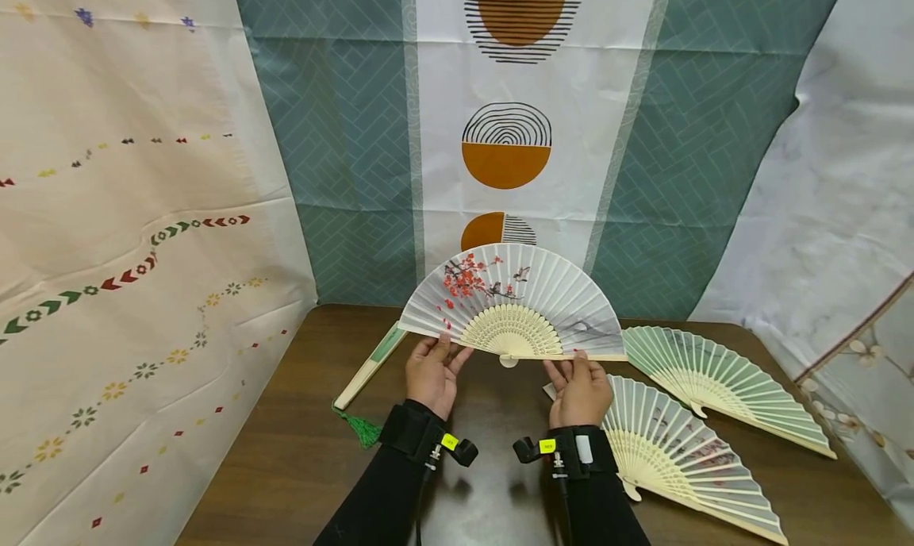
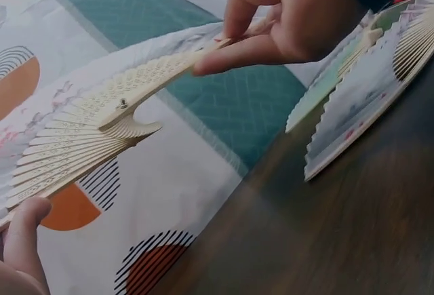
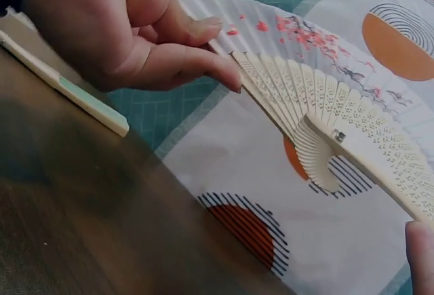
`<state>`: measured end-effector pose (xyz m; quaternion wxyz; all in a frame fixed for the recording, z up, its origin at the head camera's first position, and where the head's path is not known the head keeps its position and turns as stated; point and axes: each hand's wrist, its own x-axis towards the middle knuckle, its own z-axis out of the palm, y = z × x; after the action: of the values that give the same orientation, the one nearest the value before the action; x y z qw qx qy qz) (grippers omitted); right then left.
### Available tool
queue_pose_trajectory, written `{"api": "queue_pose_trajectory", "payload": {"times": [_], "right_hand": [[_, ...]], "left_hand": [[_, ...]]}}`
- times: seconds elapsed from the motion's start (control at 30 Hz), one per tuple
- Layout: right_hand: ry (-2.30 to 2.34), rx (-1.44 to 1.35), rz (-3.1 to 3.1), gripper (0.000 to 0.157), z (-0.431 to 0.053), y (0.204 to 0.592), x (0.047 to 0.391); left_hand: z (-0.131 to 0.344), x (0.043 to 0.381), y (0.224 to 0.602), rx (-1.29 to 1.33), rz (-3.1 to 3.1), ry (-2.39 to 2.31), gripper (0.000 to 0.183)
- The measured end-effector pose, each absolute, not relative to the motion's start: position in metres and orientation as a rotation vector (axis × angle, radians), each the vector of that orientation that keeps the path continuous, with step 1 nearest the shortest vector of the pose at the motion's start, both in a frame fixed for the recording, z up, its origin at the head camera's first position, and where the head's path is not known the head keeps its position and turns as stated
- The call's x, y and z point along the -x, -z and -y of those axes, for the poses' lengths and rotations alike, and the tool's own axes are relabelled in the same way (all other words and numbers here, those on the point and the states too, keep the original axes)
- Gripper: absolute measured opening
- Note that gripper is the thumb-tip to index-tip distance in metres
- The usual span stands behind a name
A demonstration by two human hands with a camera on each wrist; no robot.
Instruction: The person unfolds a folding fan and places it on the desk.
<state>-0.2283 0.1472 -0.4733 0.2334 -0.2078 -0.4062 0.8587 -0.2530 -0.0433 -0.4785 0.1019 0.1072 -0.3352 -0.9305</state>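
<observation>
A white folding fan (image 1: 539,292) with red blossoms and a pale pierced-rib base is spread wide in the air above the table. My left hand (image 1: 432,375) pinches its left outer rib between thumb and fingers. On the other side my right hand (image 1: 581,391) pinches the right outer rib. In the left wrist view the ribs (image 2: 81,129) meet at a small metal pivot, with the right hand (image 2: 291,17) at the far end. The right wrist view has the left hand (image 3: 122,27) holding the blossom side of the fan (image 3: 339,105).
On the brown table (image 1: 286,451), a closed green folding fan (image 1: 370,367) with a green tassel (image 1: 362,429) lies left. An open green fan (image 1: 721,379) and an open white fan (image 1: 685,451) lie right. Patterned cloths (image 1: 350,133) hang behind.
</observation>
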Motion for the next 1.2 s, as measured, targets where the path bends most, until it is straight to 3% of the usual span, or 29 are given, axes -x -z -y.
{"api": "queue_pose_trajectory", "payload": {"times": [0.33, 0.63, 0.93, 1.2], "right_hand": [[-2.349, 0.561, 1.089, 0.021, -0.156, 0.468, 0.206], [-2.449, 0.513, 1.090, 0.014, -0.194, 0.470, 0.150], [-2.465, 0.813, 1.169, 0.033, -0.225, 0.491, 0.076], [-2.486, 0.950, 1.577, 0.043, -0.260, 0.522, 0.037]], "left_hand": [[0.036, 0.235, 0.480, -0.303, 1.025, 2.766, 0.014], [0.068, 0.201, 0.481, -0.303, 1.312, 2.708, 0.013], [0.112, 0.139, 0.496, -0.473, 1.764, 2.585, 0.018], [0.141, 0.109, 0.507, -0.631, 2.215, 2.380, 0.013]]}}
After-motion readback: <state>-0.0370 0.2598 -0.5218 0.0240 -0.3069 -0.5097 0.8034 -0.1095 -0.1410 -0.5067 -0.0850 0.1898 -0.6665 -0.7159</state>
